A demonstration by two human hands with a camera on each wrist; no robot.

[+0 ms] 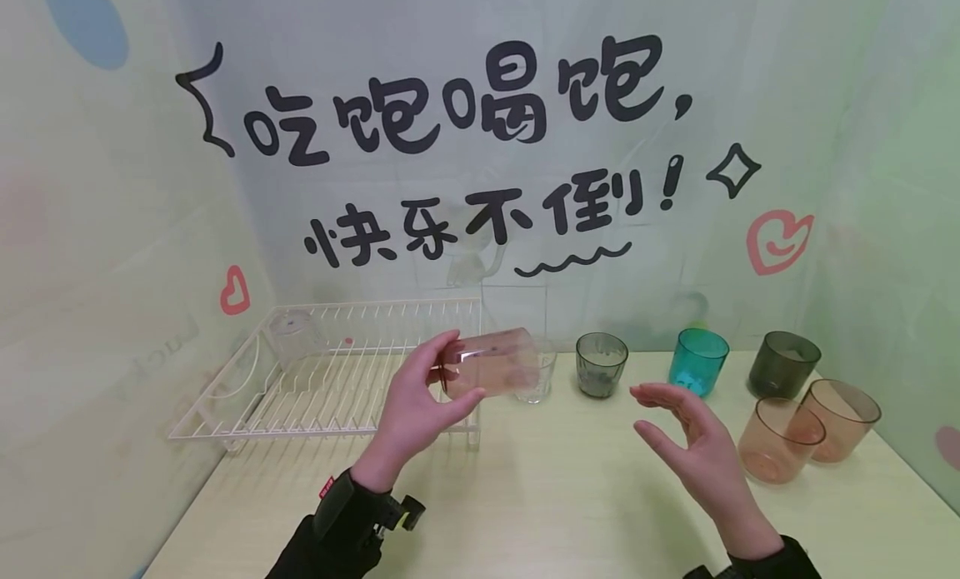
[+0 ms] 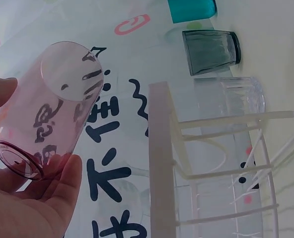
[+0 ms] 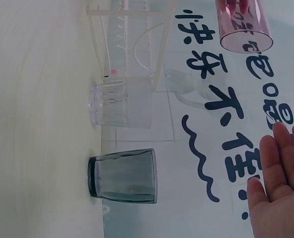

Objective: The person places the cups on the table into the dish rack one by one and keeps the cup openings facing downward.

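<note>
In my left hand (image 1: 423,396) is a clear pink glass (image 1: 495,362), gripped near its thick base between thumb and fingers. It lies on its side in the air, mouth pointing right, by the right end of the white dish rack (image 1: 352,433). The left wrist view shows the pink glass (image 2: 50,109) with its base down by the fingertips. My right hand (image 1: 701,462) is raised over the table with nothing in it, thumb and fingers spread apart. Two amber glasses (image 1: 776,458) stand just right of it.
A clear glass (image 1: 536,383) stands behind the pink one, with a grey glass (image 1: 600,366), a teal glass (image 1: 697,362) and a dark glass (image 1: 782,366) along the back. Another clear glass (image 1: 296,333) sits in the rack's left end. A printed curtain (image 1: 420,21) hangs behind.
</note>
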